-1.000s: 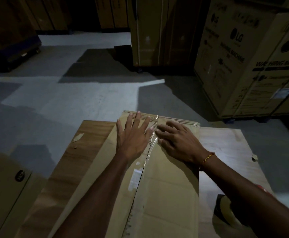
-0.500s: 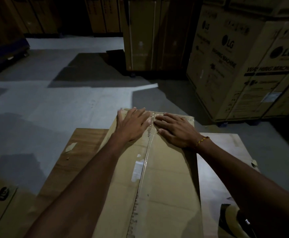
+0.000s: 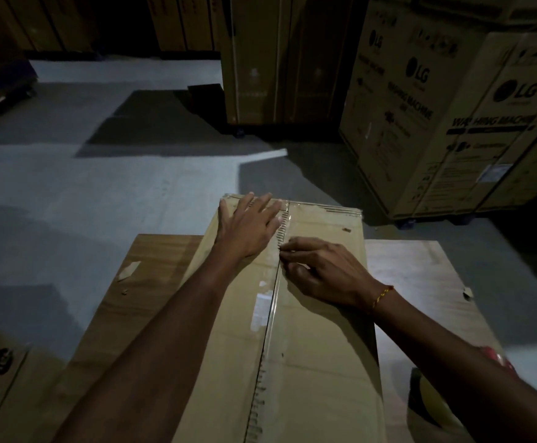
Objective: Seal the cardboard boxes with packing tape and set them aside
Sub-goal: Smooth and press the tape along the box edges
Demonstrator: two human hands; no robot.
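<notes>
The cardboard box lies on a wooden table, the left hand presses flat with straight fingers beside the taped seam, and the right hand touches the seam with curled fingers.

Flat brown cardboard box lies on the wooden table, clear tape along its centre seam

Location: a warehouse or storage area. Tall cartons printed LG washing machine are standing stacked at 1 to 2 o'clock, more tall cardboard cartons are lining the 12 o'clock side, and a bare grey concrete floor is lying between them under dim lighting.
</notes>
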